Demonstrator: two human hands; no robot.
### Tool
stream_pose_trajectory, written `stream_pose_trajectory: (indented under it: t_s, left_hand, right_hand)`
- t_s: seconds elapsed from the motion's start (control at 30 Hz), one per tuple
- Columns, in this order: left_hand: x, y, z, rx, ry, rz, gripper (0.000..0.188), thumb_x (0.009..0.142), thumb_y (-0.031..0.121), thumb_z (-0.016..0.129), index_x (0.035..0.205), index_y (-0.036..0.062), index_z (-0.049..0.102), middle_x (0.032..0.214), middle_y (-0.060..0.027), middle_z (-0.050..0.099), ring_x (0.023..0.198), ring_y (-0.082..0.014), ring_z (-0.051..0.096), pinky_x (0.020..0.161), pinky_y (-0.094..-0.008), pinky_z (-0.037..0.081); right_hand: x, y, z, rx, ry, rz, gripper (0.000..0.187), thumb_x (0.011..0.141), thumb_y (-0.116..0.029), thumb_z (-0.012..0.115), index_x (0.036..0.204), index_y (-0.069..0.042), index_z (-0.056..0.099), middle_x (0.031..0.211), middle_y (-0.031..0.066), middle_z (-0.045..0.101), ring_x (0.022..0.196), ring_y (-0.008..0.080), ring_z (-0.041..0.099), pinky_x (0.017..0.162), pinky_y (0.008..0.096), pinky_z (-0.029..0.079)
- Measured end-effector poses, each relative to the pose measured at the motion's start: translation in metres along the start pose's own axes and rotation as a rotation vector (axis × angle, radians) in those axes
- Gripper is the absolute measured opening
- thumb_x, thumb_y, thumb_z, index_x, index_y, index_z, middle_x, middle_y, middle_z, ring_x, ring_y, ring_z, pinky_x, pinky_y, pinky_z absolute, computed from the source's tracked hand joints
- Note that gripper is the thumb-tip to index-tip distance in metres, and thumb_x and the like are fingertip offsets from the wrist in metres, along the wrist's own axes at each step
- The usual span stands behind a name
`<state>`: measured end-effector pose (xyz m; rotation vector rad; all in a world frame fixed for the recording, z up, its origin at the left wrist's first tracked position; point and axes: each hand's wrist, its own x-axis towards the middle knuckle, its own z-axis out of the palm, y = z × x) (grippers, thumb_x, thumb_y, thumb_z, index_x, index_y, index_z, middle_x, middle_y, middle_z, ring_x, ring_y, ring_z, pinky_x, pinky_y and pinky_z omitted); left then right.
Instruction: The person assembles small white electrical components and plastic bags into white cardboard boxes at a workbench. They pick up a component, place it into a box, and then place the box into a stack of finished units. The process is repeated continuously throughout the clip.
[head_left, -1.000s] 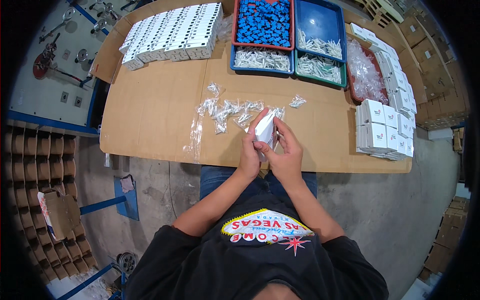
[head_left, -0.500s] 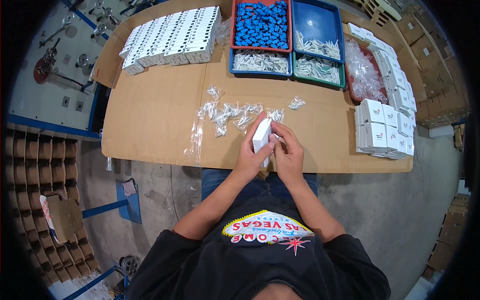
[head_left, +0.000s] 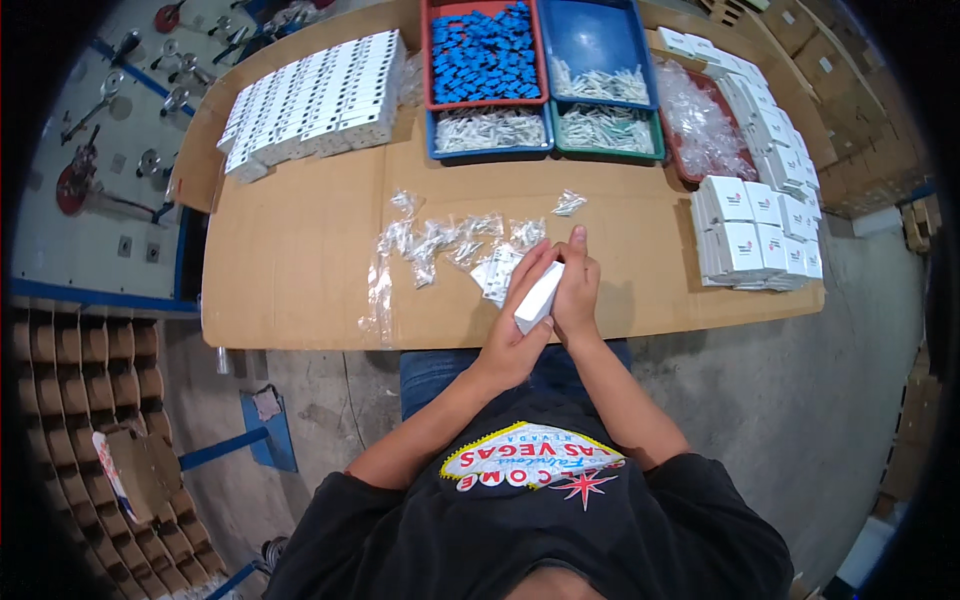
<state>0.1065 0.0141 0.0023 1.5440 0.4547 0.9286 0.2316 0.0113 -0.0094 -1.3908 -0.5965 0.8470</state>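
Between my two hands, near the front edge of the cardboard-covered table (head_left: 300,250), is a small white box (head_left: 540,298), held tilted. My left hand (head_left: 508,345) is closed round its left side and lower end. My right hand (head_left: 577,295) presses along its right side, the fingers pointing away from me. Just beyond my left fingers lie white printed pieces (head_left: 493,275), partly hidden by the hand. Small clear bags of white parts (head_left: 435,240) are scattered farther off, and a single bag (head_left: 569,203) lies a little apart to the right.
Rows of white boxes (head_left: 315,100) fill the back left. At the back stand a red tray (head_left: 428,75) of blue parts and blue and green trays (head_left: 655,135) of white parts. To the right are a tray of clear bags (head_left: 700,120) and stacked white boxes (head_left: 745,245).
The white box has tipped over to the right in my hands, and my right hand now lies flat along its side. Printed pieces beyond my left hand have come into view.
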Motion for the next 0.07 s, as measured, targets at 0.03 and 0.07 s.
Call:
stream_pose_trajectory:
  t_s: [0.03,0.07]
  left_hand:
    - [-0.004,-0.009,-0.002,0.030,0.001,-0.012,0.077,0.090,0.005,0.058,0.164,0.0015,0.038,0.174,-0.0182,0.022,0.163,-0.0346,0.017,0.131,-0.0456,0.014]
    - [-0.007,-0.022,-0.004,0.054,0.006,-0.018,0.079,0.087,0.003,0.058,0.164,0.0027,0.038,0.174,-0.0176,0.019,0.163,-0.0353,0.016,0.131,-0.0461,0.013]
  right_hand:
    - [0.003,0.003,-0.006,-0.042,0.019,-0.048,0.067,0.115,-0.052,0.041,0.073,-0.004,0.063,0.066,0.0026,0.061,0.065,0.0129,0.056,0.063,0.0300,0.045]
    - [0.008,-0.001,-0.018,-0.058,0.039,-0.063,0.067,0.115,-0.052,0.041,0.073,-0.004,0.063,0.066,0.0026,0.061,0.065,0.0129,0.056,0.063,0.0300,0.045]
